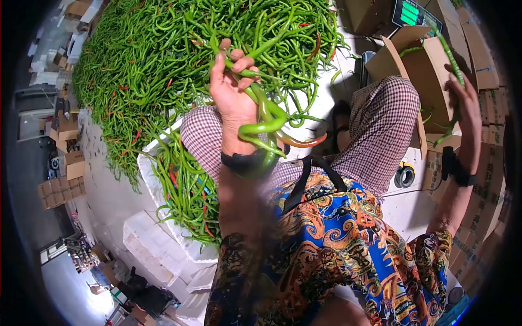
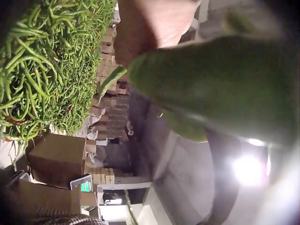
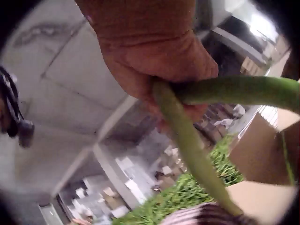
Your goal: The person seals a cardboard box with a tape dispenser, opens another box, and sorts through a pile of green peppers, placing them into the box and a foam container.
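Note:
In the head view my left hand (image 1: 235,92), palm up, has its fingers curled round several long green chili peppers (image 1: 263,127). Their curved ends hang over the wrist. One of these peppers (image 2: 211,84) fills much of the left wrist view at close range. On the other side my right hand (image 1: 465,103) grips long green chili peppers (image 1: 450,57) beside an open cardboard box (image 1: 437,70). Two green pepper ends (image 3: 192,145) stick out of that fist in the right wrist view. A few peppers lie in the box.
A big heap of green chili peppers (image 1: 163,60), with some red ones, covers the floor ahead. A white foam box (image 1: 149,168) of peppers stands by the left knee. A scale with a lit display (image 1: 410,13), a tape roll (image 1: 404,176) and stacked cartons (image 1: 484,179) are at right.

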Demonstrator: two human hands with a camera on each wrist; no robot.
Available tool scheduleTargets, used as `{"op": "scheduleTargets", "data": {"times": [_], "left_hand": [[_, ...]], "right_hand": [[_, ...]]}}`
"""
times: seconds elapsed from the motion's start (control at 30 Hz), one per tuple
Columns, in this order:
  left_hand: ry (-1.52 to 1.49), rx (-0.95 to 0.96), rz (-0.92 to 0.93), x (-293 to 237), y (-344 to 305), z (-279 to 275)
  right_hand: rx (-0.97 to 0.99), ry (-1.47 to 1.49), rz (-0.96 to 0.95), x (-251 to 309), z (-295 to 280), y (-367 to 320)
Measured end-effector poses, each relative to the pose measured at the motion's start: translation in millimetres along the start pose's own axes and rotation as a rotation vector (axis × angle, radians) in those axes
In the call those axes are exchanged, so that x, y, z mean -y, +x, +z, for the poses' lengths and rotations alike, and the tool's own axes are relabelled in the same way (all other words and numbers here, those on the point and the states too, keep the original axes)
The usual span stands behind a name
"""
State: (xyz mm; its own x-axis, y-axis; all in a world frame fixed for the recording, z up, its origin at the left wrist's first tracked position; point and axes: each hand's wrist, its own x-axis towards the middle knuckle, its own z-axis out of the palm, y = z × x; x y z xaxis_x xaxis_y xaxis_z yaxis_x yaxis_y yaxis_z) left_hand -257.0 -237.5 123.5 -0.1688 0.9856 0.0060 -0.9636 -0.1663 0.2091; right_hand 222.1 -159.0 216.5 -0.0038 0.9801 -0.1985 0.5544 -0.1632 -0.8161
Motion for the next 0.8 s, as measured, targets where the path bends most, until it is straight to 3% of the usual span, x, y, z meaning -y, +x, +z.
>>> {"op": "scheduleTargets", "data": {"times": [0.07,0.1,0.13,0.17,0.2,0.23,0.27,0.33,0.4,0.47,0.53,0.57,0.6,0.63,0.67,0.73,0.77,0.8], "left_hand": [[0.042,0.02,0.029,6.4,-1.6,3.8],[0.051,-0.001,0.031,8.7,-2.7,7.8],[0.06,-0.043,0.064,14.8,-6.4,17.2],[0.07,-0.016,0.064,16.3,-6.9,18.0],[0.081,0.008,0.052,18.7,-8.2,19.0],[0.085,0.017,0.038,23.2,-9.2,21.7],[0.088,0.01,0.034,28.8,-10.2,25.6],[0.091,0.012,0.033,39.3,-13.3,32.5],[0.191,0.024,0.032,44.8,-17.3,34.4],[0.179,0.084,0.001,44.3,-19.9,25.1],[0.075,0.106,-0.027,40.7,-19.0,21.3],[0.075,0.103,-0.024,37.6,-20.4,18.5],[0.178,0.063,-0.03,33.0,-20.8,21.7],[0.281,0.024,-0.035,27.8,-20.3,23.6],[0.281,0.026,-0.035,22.6,-19.0,21.0],[0.49,0.131,-0.236,13.3,-14.5,15.8],[0.579,0.132,-0.264,9.4,-13.6,12.8],[0.576,0.131,-0.266,6.3,-13.2,12.4]], "right_hand": [[-0.22,-0.393,-0.347,-63.5,13.3,24.4],[-0.272,-0.82,-0.451,-45.7,30.2,4.9],[-0.307,-0.755,-0.599,-38.6,50.6,-4.6],[-0.134,-0.254,-0.442,-8.5,82.2,-25.7],[0.012,-0.003,-0.273,7.0,105.0,-39.9],[0.186,-0.075,-0.283,38.4,128.4,-55.8],[0.328,0.165,-0.23,44.4,160.6,-65.4],[0.54,0.034,-0.314,75.7,203.5,-81.9],[0.831,0.311,-0.186,81.7,246.3,-87.2],[1.005,0.536,0.07,83.8,269.9,-88.8],[0.998,0.614,0.102,90.0,269.8,-92.2],[0.954,0.469,-0.038,82.9,270.6,-88.9],[0.903,0.324,-0.176,77.6,269.8,-84.9],[0.905,0.205,-0.081,81.8,260.9,-80.0],[0.85,0.277,-0.11,71.9,260.6,-77.3],[0.823,-0.051,-0.06,72.2,246.0,-67.8],[0.823,-0.053,-0.057,59.6,245.0,-67.2],[0.685,-0.16,-0.206,40.6,248.6,-67.0]]}}
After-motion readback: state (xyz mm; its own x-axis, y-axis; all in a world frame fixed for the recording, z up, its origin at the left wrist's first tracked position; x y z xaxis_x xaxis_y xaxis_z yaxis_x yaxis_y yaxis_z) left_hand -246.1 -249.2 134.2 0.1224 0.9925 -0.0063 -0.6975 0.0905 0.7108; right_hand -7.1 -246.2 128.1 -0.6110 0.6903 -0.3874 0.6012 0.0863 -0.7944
